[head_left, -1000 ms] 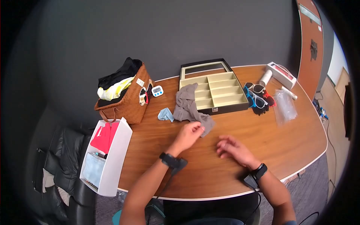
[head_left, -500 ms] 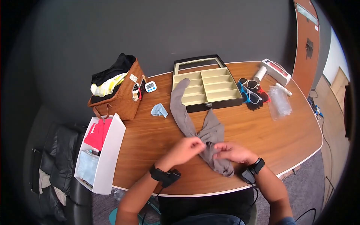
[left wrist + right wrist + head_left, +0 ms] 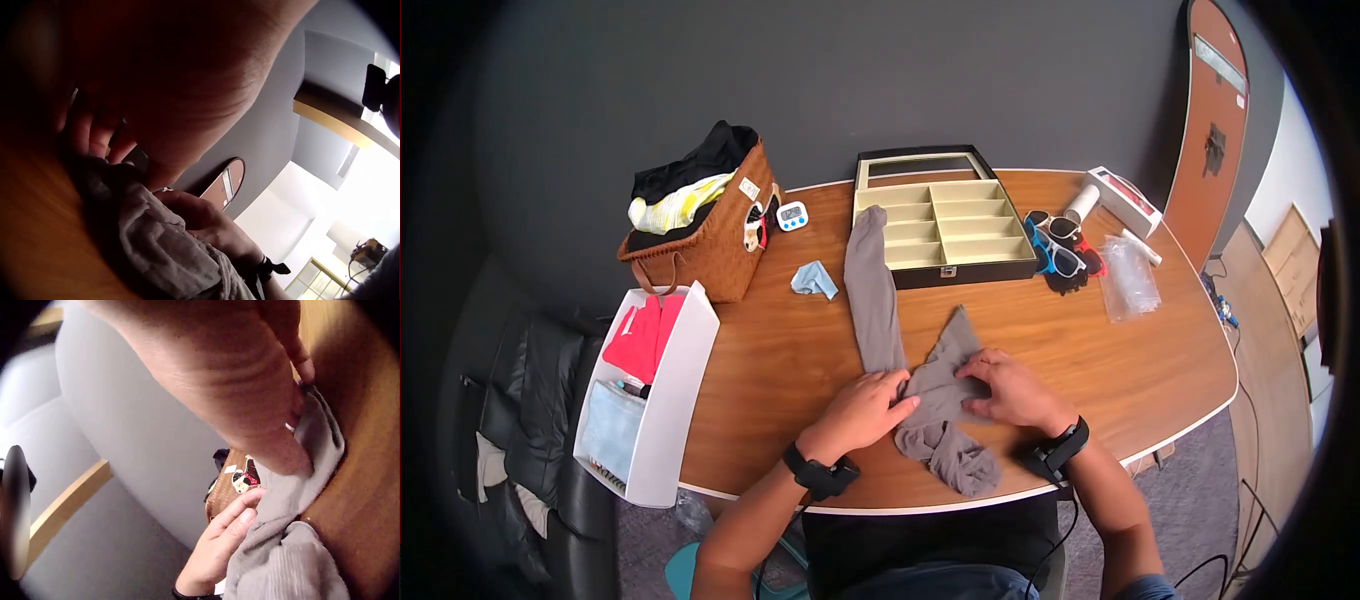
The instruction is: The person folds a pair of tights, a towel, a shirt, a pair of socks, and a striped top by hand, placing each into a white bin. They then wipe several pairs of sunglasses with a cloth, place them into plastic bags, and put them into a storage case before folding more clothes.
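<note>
A long grey stretch of soft fabric [image 3: 872, 300], like a garment with narrow legs or sleeves, lies across the tabletop. One narrow end reaches over the left edge of the compartment box; the nearer end is bunched by the table's front edge. My left hand [image 3: 862, 412] rests at the fabric's left side, thumb apart from the fingers. On its right side, my right hand [image 3: 1018, 392] touches the cloth with spread, slightly bent fingers. In the right wrist view, the right thumb presses on the grey fabric [image 3: 275, 506], while the left hand [image 3: 219, 550] lies beside it with fairly straight fingers.
An open black box [image 3: 960, 274] with cream compartments stands behind the fabric. Sunglasses [image 3: 1066, 262] and clear plastic bags [image 3: 1132, 285] lie to its right. At left are a blue cloth [image 3: 813, 280], a timer [image 3: 792, 215], a wicker basket [image 3: 730, 250] and a white box [image 3: 670, 420].
The grey fabric was pulled from a heap by the box toward the table's front edge and stretched out lengthwise. Both hands then came down onto it.
</note>
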Action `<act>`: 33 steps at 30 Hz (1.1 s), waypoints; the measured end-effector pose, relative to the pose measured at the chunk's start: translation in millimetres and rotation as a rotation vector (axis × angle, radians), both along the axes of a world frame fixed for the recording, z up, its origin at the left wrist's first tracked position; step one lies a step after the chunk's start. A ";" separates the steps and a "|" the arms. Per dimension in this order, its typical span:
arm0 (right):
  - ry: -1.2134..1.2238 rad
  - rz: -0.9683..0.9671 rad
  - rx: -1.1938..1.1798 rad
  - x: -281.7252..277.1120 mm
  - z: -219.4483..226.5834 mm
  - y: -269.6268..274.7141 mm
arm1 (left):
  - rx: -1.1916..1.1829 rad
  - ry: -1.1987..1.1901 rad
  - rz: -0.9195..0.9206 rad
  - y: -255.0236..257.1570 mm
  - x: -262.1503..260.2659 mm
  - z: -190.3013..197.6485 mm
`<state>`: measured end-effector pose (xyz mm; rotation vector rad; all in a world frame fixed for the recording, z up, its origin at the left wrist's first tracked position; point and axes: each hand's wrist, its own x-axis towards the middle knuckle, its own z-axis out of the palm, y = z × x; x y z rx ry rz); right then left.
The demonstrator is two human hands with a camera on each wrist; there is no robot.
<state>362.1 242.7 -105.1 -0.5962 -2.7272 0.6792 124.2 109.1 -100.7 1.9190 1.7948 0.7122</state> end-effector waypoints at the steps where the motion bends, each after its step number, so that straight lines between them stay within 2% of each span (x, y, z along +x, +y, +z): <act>1: -0.001 0.002 0.002 0.6 1.6 1.6 | -0.016 0.044 0.043 -3.3 -3.0 3.6; 4: -0.124 -0.046 -0.061 8.8 5.4 7.7 | 0.050 0.148 0.101 -16.6 -26.6 -5.1; 5: -0.055 -0.052 -0.017 16.2 5.7 11.3 | 0.050 0.144 0.101 -22.6 -34.6 -2.7; 7: 0.004 -0.058 0.025 33.1 8.8 18.5 | -0.111 0.195 0.249 -37.5 -49.3 9.1; 9: 0.253 -0.104 0.009 53.1 21.2 20.5 | -0.221 0.278 0.390 -48.5 -61.6 16.4; 10: 0.240 -0.107 0.002 59.8 31.0 16.0 | -0.257 0.291 0.425 -54.2 -66.1 20.7; 11: 0.250 -0.219 -0.322 66.0 45.0 10.9 | -0.262 0.284 0.421 -57.5 -65.9 22.3; 12: 0.261 -0.332 -0.643 70.6 56.8 5.7 | -0.146 0.352 0.386 -59.3 -65.8 24.3; 13: 0.256 -0.335 -0.640 70.9 65.6 -0.3 | -0.028 0.417 0.353 -61.0 -62.4 32.6; 14: 0.312 -0.309 -0.661 66.9 73.9 -7.3 | -0.101 0.255 0.320 -54.2 -49.7 44.5; 16: 0.380 -0.258 -0.685 57.6 88.9 -19.7 | 0.096 -0.046 0.108 -41.8 -17.3 56.7; 17: 0.378 -0.259 -0.681 52.3 95.7 -24.4 | 0.125 -0.108 0.032 -31.0 0.2 56.8; 18: 0.406 -0.193 -0.774 46.7 102.1 -28.5 | 0.154 -0.170 -0.042 -20.9 15.8 55.6; 19: 0.434 -0.126 -0.866 42.9 109.2 -32.2 | 0.159 -0.173 -0.043 -11.3 28.0 51.6; 20: 0.465 -0.129 -0.968 42.3 116.7 -36.9 | 0.132 -0.162 -0.130 -1.7 38.2 44.5; 21: 0.463 -0.134 -0.962 47.8 123.4 -37.7 | 0.105 -0.151 -0.218 5.3 42.5 38.5; 22: 0.506 -0.135 -0.969 56.7 129.9 -36.1 | 0.109 -0.156 -0.221 9.1 39.9 35.6; 23: 0.551 -0.135 -0.976 65.1 136.5 -35.4 | -0.058 -0.151 -0.259 12.1 32.8 33.9; 24: 0.637 -0.229 -0.969 72.8 143.0 -39.0 | -0.229 -0.144 -0.297 13.0 23.7 30.5; 25: 0.672 -0.234 -0.945 89.8 142.3 -31.1 | -0.056 -0.239 -0.254 3.9 11.9 26.3; 28: 0.619 -0.372 -0.946 133.9 135.0 -10.5 | -0.075 -0.156 -0.112 -26.6 -47.2 37.5; 30: 0.574 -0.428 -0.909 169.5 113.4 12.3 | -0.074 -0.144 0.090 -50.2 -92.4 36.7; 32: 0.397 -0.599 -0.903 194.9 98.2 28.5 | -0.111 -0.159 0.217 -72.7 -125.6 58.7; 33: 0.394 -0.598 -0.907 205.8 89.3 34.3 | -0.091 -0.126 0.265 -83.2 -138.2 66.8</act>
